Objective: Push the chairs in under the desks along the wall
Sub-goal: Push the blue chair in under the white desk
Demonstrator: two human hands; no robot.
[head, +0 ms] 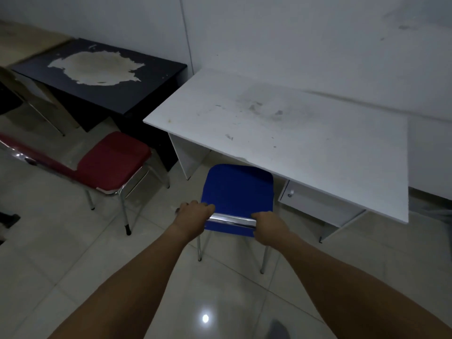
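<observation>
A blue chair (238,189) with chrome legs stands in front of the white desk (293,133), the front of its seat tucked just under the desk's edge. My left hand (193,215) grips the left end of the chair's chrome-topped backrest. My right hand (269,225) grips the right end of the same backrest. To the left, a red chair (113,160) stands out on the floor, in front of the black desk (102,77) with the worn patch on its top.
The white desk has a drawer unit (315,204) under its right side and a side panel (186,157) on the left. Both desks stand against the white wall (269,33). A folding frame (31,104) leans at far left. The floor is glossy tile (73,253).
</observation>
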